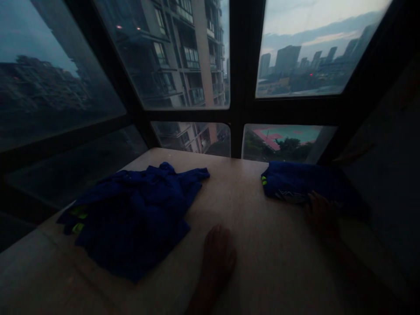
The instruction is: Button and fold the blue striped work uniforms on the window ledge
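Note:
A crumpled blue garment [141,210] with lime-green patches lies spread in loose folds on the left of the pale ledge [249,245]. To its right, my left hand [219,251] rests on the bare surface, apart from the cloth; its fingers look curled in, with nothing visible in them. My right hand [323,216] lies with extended fingers on the near edge of a folded blue garment [295,179]. That flat bundle shows light lettering and a small lime-green mark at its left end. Dim light hides much of both hands' detail.
Dark-framed windows [243,105] rise along the back and left of the ledge. Tall buildings [197,57] and a green and red sports ground [295,133] show outside. A dark wall [387,166] bounds the right side.

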The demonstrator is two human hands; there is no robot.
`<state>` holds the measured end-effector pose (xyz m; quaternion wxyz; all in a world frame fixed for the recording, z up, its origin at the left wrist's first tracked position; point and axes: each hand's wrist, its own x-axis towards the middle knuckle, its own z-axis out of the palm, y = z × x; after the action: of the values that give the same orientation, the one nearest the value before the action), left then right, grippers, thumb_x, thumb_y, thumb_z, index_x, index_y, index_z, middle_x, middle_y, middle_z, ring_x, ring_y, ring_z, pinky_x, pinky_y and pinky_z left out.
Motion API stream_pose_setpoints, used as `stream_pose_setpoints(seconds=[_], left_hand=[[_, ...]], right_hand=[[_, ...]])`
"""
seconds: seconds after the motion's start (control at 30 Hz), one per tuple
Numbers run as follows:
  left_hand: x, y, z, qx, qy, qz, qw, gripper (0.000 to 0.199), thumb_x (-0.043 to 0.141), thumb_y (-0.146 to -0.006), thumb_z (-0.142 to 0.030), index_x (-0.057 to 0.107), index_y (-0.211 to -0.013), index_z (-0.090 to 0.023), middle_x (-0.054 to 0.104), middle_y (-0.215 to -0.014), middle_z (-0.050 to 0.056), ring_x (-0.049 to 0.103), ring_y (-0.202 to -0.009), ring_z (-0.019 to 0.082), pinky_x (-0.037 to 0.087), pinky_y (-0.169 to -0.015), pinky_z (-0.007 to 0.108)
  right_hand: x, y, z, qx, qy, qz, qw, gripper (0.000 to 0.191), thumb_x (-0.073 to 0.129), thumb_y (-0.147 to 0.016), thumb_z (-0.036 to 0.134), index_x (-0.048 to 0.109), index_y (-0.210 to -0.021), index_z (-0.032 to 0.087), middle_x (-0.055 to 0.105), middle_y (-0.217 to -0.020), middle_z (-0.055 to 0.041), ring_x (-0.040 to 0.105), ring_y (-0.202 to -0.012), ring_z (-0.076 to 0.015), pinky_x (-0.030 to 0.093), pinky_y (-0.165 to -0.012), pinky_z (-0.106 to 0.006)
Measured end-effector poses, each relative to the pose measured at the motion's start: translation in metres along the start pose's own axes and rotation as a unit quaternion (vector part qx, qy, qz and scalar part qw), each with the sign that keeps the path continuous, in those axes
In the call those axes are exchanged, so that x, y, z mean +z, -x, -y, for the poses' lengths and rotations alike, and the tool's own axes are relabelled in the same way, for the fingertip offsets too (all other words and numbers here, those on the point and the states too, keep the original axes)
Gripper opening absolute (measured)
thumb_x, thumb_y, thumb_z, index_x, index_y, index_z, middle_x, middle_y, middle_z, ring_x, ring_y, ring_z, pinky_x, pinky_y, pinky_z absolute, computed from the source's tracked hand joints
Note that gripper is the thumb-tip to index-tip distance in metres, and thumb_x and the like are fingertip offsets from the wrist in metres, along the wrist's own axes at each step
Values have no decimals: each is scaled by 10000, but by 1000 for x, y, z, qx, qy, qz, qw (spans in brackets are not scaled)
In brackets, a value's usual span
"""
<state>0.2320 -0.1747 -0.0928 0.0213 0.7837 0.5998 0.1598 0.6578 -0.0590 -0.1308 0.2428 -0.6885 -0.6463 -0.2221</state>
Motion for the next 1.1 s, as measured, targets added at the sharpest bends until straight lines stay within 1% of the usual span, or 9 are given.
stream_pose_setpoints(seconds=[0.3, 0.47, 0.57, 0.7, 0.77, 0.83, 0.9, 0.97, 1.1], left_hand=[[-2, 1, -6, -32, 61, -10, 998, 525, 592, -842, -322, 552, -1345, -176, 488, -1452, 157, 420, -1364, 335, 386, -1123, 531], [3, -6, 11, -54, 156, -48, 985, 436, 534, -857, -248, 584, -1283, -172, 561, -1384, 144, 517, -1301, 267, 445, -1092, 462], [-24, -26, 36, -77, 183, -105, 974, 394, 468, -888, -251, 590, -1251, -158, 613, -1308, 144, 572, -1235, 244, 479, -1051, 435], [-104, -65, 83, -126, 41, -209, 969, 487, 491, -916, -382, 550, -1322, -119, 577, -1339, 188, 505, -1287, 310, 389, -1103, 485], [-142, -82, 108, -193, -66, -237, 950, 641, 542, -888, -478, 471, -1409, -112, 434, -1478, 227, 362, -1389, 397, 283, -1131, 591], [-164, -93, 134, -299, -118, -242, 915, 810, 581, -838, -581, 388, -1473, -117, 301, -1553, 257, 267, -1414, 482, 252, -1093, 676], [-169, -97, 158, -402, -98, -199, 889, 921, 600, -792, -646, 346, -1497, -108, 296, -1537, 290, 351, -1351, 518, 346, -1023, 671], [-161, -95, 178, -444, -66, -147, 881, 887, 595, -803, -609, 362, -1490, -99, 380, -1471, 303, 484, -1246, 497, 430, -959, 620], [-141, -83, 203, -378, -32, -183, 907, 624, 524, -861, -353, 471, -1435, -114, 461, -1434, 251, 532, -1234, 416, 442, -996, 538]], right_hand=[[-25, 65, 34, -48, -33, 80, 995, 445, 362, -920, 266, 597, -1267, 117, 623, -1299, -168, 594, -1161, -300, 458, -1005, -467], [-27, 87, 46, -45, -21, 113, 992, 486, 305, -928, 257, 629, -1246, 85, 594, -1353, -185, 559, -1243, -308, 465, -1017, -455], [-30, 88, 50, -40, -11, 123, 992, 497, 300, -930, 258, 631, -1254, 80, 581, -1372, -185, 553, -1252, -308, 461, -1026, -457], [-35, 86, 51, -34, -26, 128, 991, 504, 306, -932, 275, 619, -1276, 81, 564, -1393, -177, 539, -1269, -301, 444, -1052, -447], [-36, 85, 52, -28, -36, 129, 991, 498, 321, -924, 276, 620, -1276, 93, 565, -1391, -171, 533, -1277, -297, 443, -1054, -445], [-38, 84, 53, -23, -41, 132, 990, 491, 331, -917, 270, 620, -1278, 103, 573, -1382, -164, 537, -1271, -292, 448, -1049, -441], [-40, 82, 55, -22, -43, 137, 989, 489, 337, -916, 268, 617, -1285, 110, 574, -1383, -156, 540, -1265, -288, 451, -1046, -434], [-43, 80, 57, -18, -47, 140, 989, 486, 344, -914, 268, 620, -1281, 109, 577, -1378, -160, 543, -1260, -290, 449, -1048, -436], [-45, 78, 58, -13, -56, 142, 988, 469, 371, -903, 259, 628, -1268, 115, 583, -1369, -169, 541, -1257, -297, 447, -1046, -457]])
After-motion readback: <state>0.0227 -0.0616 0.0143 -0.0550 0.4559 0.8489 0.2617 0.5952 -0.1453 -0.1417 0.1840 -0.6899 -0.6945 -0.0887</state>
